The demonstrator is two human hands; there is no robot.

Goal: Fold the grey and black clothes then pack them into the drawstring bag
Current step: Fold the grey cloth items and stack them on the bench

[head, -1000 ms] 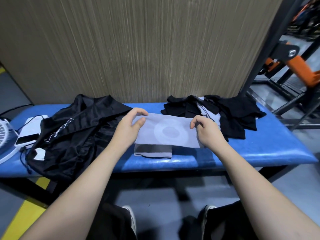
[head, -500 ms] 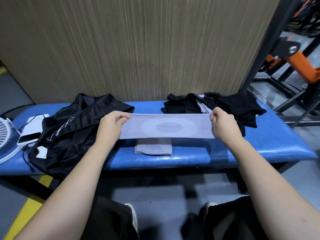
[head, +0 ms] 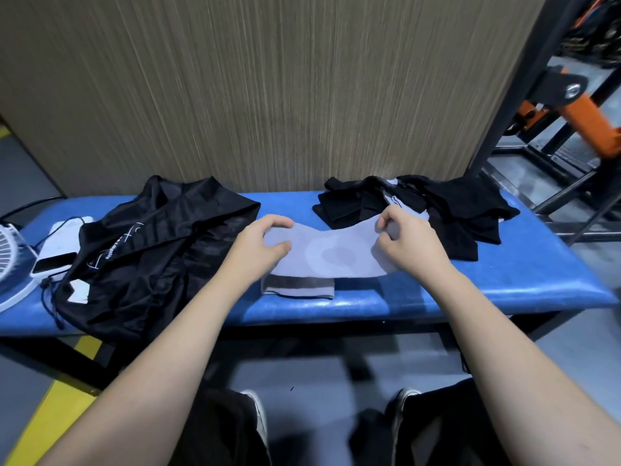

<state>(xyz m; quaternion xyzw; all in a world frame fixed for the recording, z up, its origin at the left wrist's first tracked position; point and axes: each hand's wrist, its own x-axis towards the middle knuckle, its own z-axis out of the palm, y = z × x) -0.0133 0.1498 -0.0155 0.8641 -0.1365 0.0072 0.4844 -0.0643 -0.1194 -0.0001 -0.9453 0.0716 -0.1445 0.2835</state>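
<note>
My left hand (head: 260,245) and right hand (head: 405,242) each pinch an end of the grey cloth (head: 331,253), which sags between them over the blue bench (head: 524,280) above a folded grey piece (head: 297,286). Black drawstring bag (head: 144,260) lies left of it, black clothes pile (head: 437,210) behind right.

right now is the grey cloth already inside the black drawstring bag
No, both hands hold the grey cloth above the blue bench, beside the drawstring bag.
</note>
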